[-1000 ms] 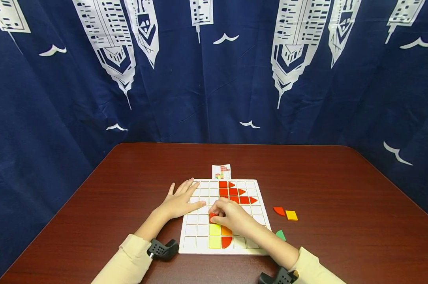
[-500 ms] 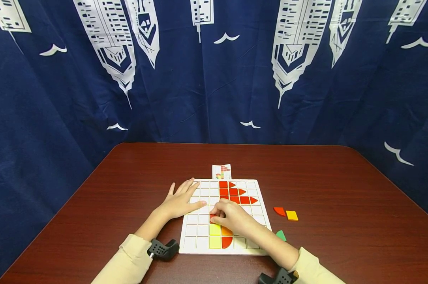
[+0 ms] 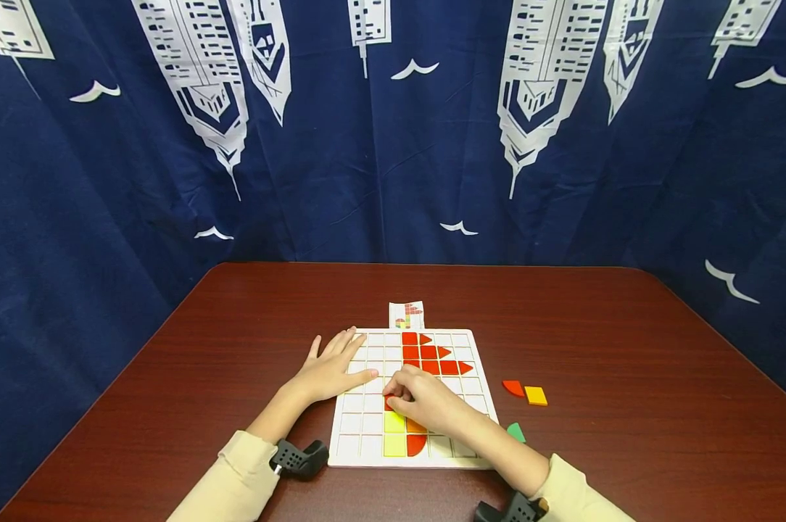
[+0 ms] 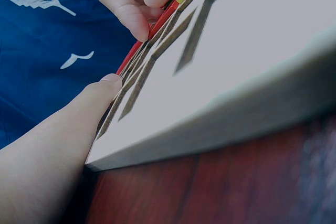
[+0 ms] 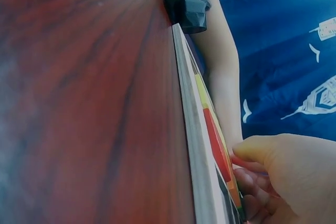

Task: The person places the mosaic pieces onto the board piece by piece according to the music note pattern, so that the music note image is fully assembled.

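Note:
A white grid board [image 3: 351, 444] lies on the table, with colored flat pieces set in its cells. My left hand [image 3: 331, 372] rests on the board's left side, fingers spread. Over the middle, my right hand [image 3: 427, 399] has thumb and forefinger at a red piece [image 3: 389, 404], pinching it in a cell; the hand covers most of that piece. Just below it are yellow squares [image 3: 395, 445], an orange piece [image 3: 417, 426] and a red rounded piece [image 3: 416, 444]. Red squares [image 3: 410, 338] and pointed red pieces [image 3: 465, 368] fill cells farther up. Thumb and fingers of the right hand [image 5: 296, 174] meet the board in the right wrist view.
Right of the board lie a red quarter-round piece [image 3: 513, 389], a yellow-orange square [image 3: 536, 396] and a green piece [image 3: 515, 433]. A small printed card [image 3: 406, 316] sits at the board's far edge. A blue curtain [image 3: 367, 181] hangs behind the brown table [image 3: 595, 341].
The right fingers shift very slightly over the red piece, which shows a little less than a second ago. My left hand stays in place.

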The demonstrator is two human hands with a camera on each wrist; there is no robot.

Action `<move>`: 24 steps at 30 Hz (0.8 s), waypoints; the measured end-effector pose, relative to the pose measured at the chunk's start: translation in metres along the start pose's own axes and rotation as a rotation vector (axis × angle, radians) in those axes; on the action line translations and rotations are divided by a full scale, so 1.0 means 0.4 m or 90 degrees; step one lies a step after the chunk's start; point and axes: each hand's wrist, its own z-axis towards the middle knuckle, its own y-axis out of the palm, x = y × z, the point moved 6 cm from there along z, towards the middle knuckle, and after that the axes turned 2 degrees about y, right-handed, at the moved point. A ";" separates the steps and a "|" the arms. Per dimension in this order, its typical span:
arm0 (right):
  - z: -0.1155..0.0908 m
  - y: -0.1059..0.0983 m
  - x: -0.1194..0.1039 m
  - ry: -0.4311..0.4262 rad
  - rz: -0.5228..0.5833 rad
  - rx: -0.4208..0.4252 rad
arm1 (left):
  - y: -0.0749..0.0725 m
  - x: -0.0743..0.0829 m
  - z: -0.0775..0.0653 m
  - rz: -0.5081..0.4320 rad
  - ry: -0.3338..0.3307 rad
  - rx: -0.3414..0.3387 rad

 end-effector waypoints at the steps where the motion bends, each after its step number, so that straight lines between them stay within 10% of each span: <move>1: 0.000 -0.001 -0.002 0.001 0.000 -0.004 | -0.001 -0.001 -0.001 -0.001 -0.001 0.001; 24: -0.031 -0.077 0.030 0.024 0.039 0.001 | -0.006 0.001 -0.005 -0.006 0.001 -0.007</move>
